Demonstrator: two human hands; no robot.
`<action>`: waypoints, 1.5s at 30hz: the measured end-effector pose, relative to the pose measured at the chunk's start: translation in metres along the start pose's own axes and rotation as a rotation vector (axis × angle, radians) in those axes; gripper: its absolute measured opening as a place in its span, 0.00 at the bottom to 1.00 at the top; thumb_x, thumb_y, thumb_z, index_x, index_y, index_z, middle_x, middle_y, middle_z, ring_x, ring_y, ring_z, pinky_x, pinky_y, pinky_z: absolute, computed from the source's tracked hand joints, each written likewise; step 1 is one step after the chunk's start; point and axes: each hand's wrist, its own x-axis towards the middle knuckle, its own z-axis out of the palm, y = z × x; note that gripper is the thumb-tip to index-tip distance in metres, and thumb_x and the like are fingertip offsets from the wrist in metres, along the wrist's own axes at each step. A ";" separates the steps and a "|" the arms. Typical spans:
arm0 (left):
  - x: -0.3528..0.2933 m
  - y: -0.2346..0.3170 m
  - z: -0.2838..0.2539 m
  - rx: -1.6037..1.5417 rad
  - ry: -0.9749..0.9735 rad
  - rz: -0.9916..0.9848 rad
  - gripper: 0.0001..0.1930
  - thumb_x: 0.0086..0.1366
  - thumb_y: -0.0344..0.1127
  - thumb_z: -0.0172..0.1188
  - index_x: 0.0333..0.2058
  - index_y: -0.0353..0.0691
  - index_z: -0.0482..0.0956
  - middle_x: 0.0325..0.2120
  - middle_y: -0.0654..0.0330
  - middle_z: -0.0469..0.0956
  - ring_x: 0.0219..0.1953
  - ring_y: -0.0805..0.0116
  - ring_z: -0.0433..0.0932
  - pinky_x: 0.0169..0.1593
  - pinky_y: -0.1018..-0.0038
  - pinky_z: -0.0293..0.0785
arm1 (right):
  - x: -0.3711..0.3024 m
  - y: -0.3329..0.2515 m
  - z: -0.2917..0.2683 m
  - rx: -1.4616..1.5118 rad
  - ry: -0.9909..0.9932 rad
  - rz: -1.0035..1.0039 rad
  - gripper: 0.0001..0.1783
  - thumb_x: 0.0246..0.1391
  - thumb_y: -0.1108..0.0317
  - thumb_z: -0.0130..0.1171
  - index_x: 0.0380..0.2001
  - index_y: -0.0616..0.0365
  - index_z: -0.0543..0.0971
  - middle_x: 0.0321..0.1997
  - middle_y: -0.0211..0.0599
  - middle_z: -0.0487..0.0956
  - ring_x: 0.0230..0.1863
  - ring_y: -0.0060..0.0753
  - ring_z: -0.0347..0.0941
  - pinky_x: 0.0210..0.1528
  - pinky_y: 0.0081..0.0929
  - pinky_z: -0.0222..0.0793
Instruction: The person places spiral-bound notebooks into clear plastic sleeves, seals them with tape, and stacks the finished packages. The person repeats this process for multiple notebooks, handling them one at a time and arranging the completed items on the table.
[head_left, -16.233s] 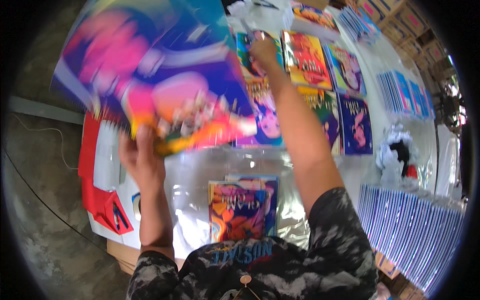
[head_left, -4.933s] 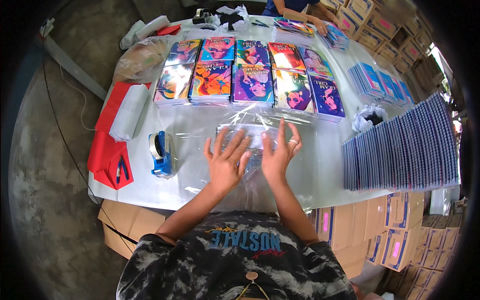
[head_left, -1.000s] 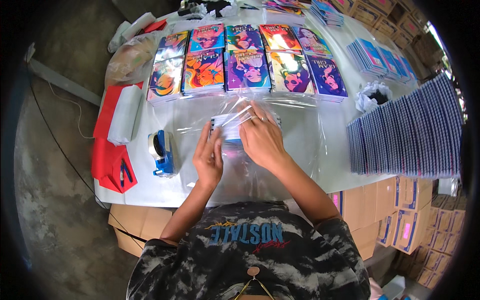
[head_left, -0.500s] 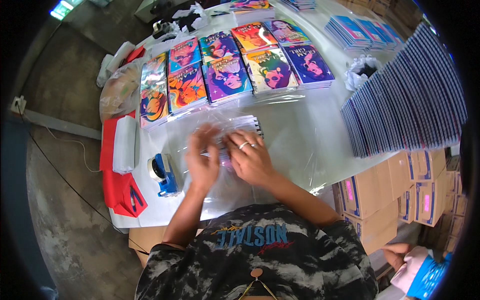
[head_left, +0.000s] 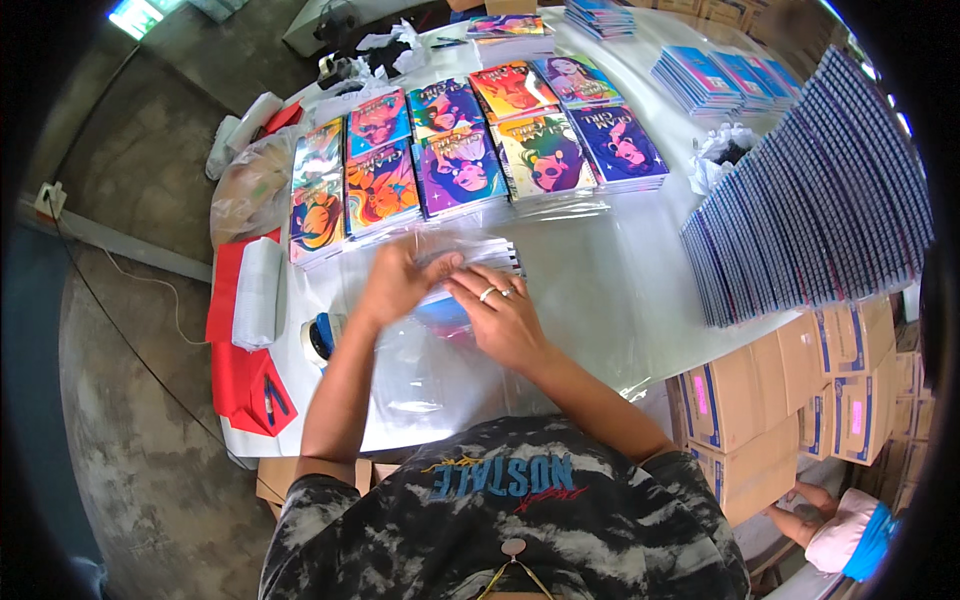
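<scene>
Spiral notebooks (head_left: 492, 252) lying under clear film (head_left: 450, 370); my left hand (head_left: 393, 285), just swung inward, meeting right hand (head_left: 505, 318), likely steadying wrap (right fingers close together; left pinch unclear).

A pale beam (head_left: 140, 250) crossed the left side, by grey, blotchy floor (head_left: 140, 400). Brown cartons (head_left: 745, 385) stood stacked right of the white tabletop (head_left: 645, 110); light (head_left: 135, 16) glared upper left.

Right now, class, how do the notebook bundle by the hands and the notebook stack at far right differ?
The bundle is small; the stack is far larger. The left hand and right hand are at the bundle; neither touches the stack. The bundle shows white page edges; the stack shows dark, ridged edges. Both are on the table.
</scene>
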 end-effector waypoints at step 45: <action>-0.137 0.003 0.100 -0.818 0.181 -0.977 0.18 0.61 0.44 0.59 0.18 0.37 0.75 0.12 0.64 0.72 0.13 0.80 0.66 0.18 0.82 0.62 | 0.002 0.008 0.008 0.079 -0.022 0.016 0.20 0.44 0.79 0.57 0.43 0.55 0.72 0.44 0.36 0.78 0.52 0.36 0.71 0.55 0.33 0.56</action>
